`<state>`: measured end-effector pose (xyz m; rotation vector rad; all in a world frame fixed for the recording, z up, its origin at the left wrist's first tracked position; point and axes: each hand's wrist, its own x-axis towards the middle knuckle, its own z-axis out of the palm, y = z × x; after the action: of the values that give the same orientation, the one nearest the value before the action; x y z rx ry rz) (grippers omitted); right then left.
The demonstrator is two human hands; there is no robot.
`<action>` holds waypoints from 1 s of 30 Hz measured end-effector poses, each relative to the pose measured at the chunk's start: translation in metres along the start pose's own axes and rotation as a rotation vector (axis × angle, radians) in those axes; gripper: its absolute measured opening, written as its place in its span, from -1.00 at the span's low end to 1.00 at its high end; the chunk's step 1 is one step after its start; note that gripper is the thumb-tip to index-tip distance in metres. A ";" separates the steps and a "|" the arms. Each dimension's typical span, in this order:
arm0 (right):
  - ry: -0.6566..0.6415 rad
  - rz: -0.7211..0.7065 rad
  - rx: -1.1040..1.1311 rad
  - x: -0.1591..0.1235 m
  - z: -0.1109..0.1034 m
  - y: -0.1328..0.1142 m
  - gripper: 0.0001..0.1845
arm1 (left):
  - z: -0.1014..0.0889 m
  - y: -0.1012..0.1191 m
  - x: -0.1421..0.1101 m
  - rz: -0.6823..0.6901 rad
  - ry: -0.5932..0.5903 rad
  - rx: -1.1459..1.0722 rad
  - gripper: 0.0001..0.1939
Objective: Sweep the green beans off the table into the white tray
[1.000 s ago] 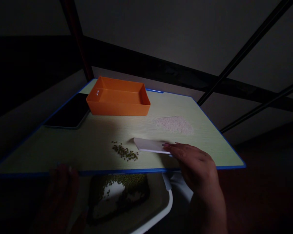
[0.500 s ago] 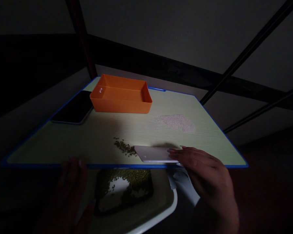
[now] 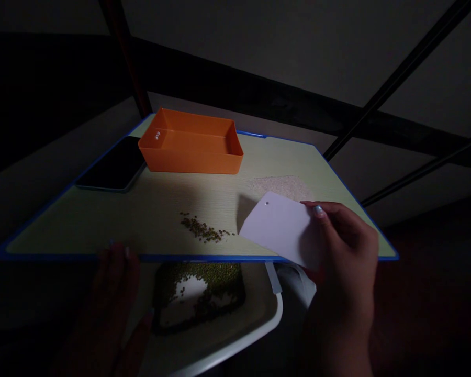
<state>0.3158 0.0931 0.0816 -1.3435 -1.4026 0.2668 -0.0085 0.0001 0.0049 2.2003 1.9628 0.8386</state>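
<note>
My right hand (image 3: 341, 235) pinches a flat white plastic scraper (image 3: 282, 222) with a small hole near one corner. The scraper is tilted up over the table's front edge. Just left of it, a small heap of green beans (image 3: 202, 229) lies on the table (image 3: 160, 204). Behind the scraper is a patch of pale pinkish grains (image 3: 282, 183), partly covered by it. My left hand (image 3: 110, 298), dim in shadow, has its fingers stretched out near the table's front edge and holds nothing I can see. Below that edge, a white bin (image 3: 255, 319) contains many green beans.
An orange open box (image 3: 192, 159) stands at the back left of the table. Beside it lies a dark, flat tablet-like device (image 3: 112, 165). Blue trim runs round the tabletop, and a wall with dark bars rises behind.
My right hand has lifted the scraper from lying low beside the beans and turned its face up toward me. The left hand has hardly moved. The view has shifted slightly.
</note>
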 end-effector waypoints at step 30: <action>-0.063 -0.025 0.054 0.001 0.018 -0.004 -0.85 | -0.002 0.007 0.003 0.018 -0.004 0.021 -0.25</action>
<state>0.2992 0.1017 0.0789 -1.2817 -1.4538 0.3307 -0.0037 0.0010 0.0106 2.2330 1.9617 0.8191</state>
